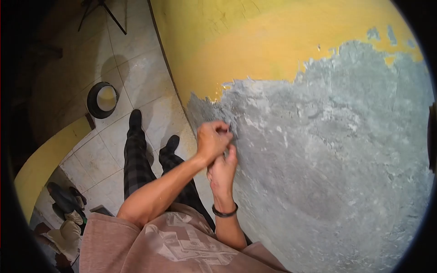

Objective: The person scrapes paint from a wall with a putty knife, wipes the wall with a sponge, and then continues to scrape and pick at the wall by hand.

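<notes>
Both hands are up against a curved wall [318, 150] where grey bare plaster meets yellow paint [255, 41]. My left hand [211, 139] is closed in a fist at the ragged paint edge, fingers pinched on something small and dark that I cannot make out. Just below it is my right hand [223, 169], with a dark band on its wrist [224, 212]. Its fingers reach up under the left hand and touch it. What the right hand holds, if anything, is hidden.
My legs in dark checked trousers [136, 164] stand on a pale tiled floor [136, 77] beside the wall. A black ring-shaped object [93, 101] lies on the tiles. Tripod legs [102, 11] stand at the top left. Bags and cloth [66, 223] lie at the lower left.
</notes>
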Available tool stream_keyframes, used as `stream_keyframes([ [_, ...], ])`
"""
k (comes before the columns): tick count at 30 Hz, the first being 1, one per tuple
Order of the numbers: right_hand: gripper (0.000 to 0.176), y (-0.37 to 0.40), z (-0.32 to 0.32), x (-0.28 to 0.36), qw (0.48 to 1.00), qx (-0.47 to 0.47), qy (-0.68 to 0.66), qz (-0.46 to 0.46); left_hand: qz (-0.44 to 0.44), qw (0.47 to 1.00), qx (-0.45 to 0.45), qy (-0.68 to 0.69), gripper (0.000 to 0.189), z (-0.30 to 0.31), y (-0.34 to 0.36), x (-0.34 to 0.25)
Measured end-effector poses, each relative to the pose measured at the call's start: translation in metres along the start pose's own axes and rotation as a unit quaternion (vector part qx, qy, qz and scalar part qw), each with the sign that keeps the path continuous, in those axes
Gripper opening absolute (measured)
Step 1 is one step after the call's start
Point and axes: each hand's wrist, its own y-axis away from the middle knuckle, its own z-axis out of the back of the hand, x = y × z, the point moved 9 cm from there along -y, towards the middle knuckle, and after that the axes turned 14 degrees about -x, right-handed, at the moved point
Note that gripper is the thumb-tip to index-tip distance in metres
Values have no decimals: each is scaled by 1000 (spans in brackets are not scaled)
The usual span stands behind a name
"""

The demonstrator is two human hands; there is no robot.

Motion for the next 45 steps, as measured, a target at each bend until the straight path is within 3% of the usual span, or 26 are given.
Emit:
stream_keyframes([
  [3,28,17,21,13,1000,-22,12,9,-46,999,12,13,10,-10,34,-11],
  [8,28,-12,-2,-10,1000,12,15,-6,19,1000,-6,1,16,-2,4,11],
  [12,28,6,31,-2,999,-32,22,-14,-35,999,26,-4,9,-8,18,3],
  [14,31,-2,23,0,999,-24,42,-24,13,1000,17,-21,10,-9,10,6],
  [16,34,-31,-8,-17,996,40,69,-46,-25,999,-3,-38,13,-5,-22,33],
  [19,37,-69,-41,-44,990,87,101,-53,34,999,28,-20,24,11,-57,65],
  [21,40,-78,-52,-59,986,123,102,-46,195,969,128,77,37,16,-52,87],
  [23,41,-68,-55,-61,981,160,99,-39,212,958,185,55,44,45,-42,90],
  [27,46,-48,-51,-81,966,241,78,-46,208,973,68,77,46,146,-26,121],
  [30,49,-47,-48,-97,955,288,59,-47,220,970,-77,77,41,227,-1,154],
  [33,45,-67,-52,-125,938,321,129,4,224,952,-165,130,34,289,36,184],
  [38,40,-106,-71,-165,892,345,283,77,255,935,-212,127,35,348,72,233],
  [40,41,-102,-93,-178,878,352,312,90,264,931,-223,123,34,370,67,256],
  [42,36,-85,-123,-178,847,386,327,161,283,931,-222,68,33,389,54,274],
  [44,31,-72,-160,-195,841,377,360,147,288,929,-228,41,29,409,32,293],
  [45,32,-70,-192,-205,818,384,359,235,276,935,-221,-11,27,422,14,309],
])
